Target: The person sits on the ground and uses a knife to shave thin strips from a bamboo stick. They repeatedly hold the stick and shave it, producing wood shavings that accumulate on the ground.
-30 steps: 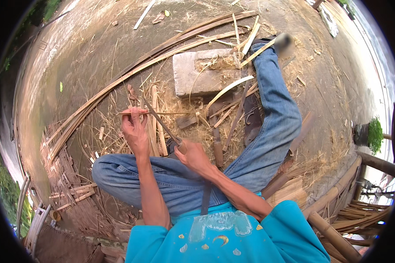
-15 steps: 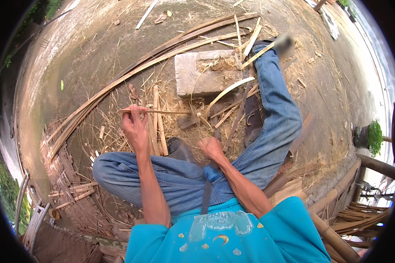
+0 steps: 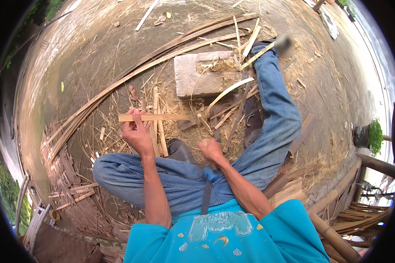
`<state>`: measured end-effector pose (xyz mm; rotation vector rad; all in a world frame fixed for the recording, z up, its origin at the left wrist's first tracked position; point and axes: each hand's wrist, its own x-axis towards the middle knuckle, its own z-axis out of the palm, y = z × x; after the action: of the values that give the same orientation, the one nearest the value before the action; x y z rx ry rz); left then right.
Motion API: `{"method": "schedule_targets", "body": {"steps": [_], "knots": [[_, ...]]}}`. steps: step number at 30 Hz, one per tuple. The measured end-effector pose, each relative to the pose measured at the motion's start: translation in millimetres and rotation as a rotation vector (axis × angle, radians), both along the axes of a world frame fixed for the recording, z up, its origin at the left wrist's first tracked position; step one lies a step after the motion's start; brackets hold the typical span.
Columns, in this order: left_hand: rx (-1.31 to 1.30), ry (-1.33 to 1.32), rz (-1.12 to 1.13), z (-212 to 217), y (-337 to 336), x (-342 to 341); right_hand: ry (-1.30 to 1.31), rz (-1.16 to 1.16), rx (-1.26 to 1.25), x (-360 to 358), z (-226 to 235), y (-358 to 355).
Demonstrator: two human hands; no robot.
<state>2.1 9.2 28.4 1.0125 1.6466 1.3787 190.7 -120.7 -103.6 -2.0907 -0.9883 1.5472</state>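
Note:
My left hand (image 3: 138, 136) pinches a flat, pale bamboo strip (image 3: 166, 117) near its left end, between thumb and fingers. The strip lies level, its broad face upward, and its right end reaches a small dark wooden block (image 3: 187, 122). My right hand (image 3: 210, 149) is closed in a fist to the right of and below that end. Behind the fist, a long dark handle-like piece (image 3: 206, 197) with a blue wrapping (image 3: 213, 174) runs back to my waist. The fist seems to grip this tool; its working end is hard to make out.
A pale stone block (image 3: 188, 81) with shavings on top stands ahead. Long bamboo strips (image 3: 118, 81) curve across the ground to the left. Shavings and short slats (image 3: 158, 101) lie between my legs. Bamboo poles (image 3: 338, 188) are at the right.
The bamboo strip has turned in my left hand from its narrow edge to its broad face. My left hand has rolled slightly with it; my right fist stays almost in place.

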Motion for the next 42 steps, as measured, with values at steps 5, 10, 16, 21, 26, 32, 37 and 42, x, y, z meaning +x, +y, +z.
{"method": "schedule_targets", "body": {"steps": [5, 10, 16, 21, 26, 32, 37, 42], "knots": [[0.004, 0.006, -0.103, -10, -11, 13, -0.005, 0.066, 0.261, -34, 53, 8], [0.038, -0.074, -0.087, -1, -15, 35, -0.098, 0.197, 0.449, -49, -11, 11], [0.028, -0.103, -0.055, -15, -20, 27, -0.020, -0.013, 0.315, -47, 44, 12], [-0.013, -0.116, -0.125, -10, -12, 22, 0.018, -0.028, 0.223, -23, -22, 3], [0.002, -0.162, -0.159, -11, -14, 26, -0.050, 0.001, 0.196, -23, -32, -7], [-0.006, -0.282, -0.092, -12, -9, 23, -0.030, -0.063, 0.256, -30, 1, 3], [0.014, -0.254, -0.049, -24, -9, 17, 0.090, -0.028, 0.368, -53, 70, 22], [-0.004, -0.258, -0.028, -13, -8, 24, -0.068, 0.052, 0.230, -14, -4, 8]]}}
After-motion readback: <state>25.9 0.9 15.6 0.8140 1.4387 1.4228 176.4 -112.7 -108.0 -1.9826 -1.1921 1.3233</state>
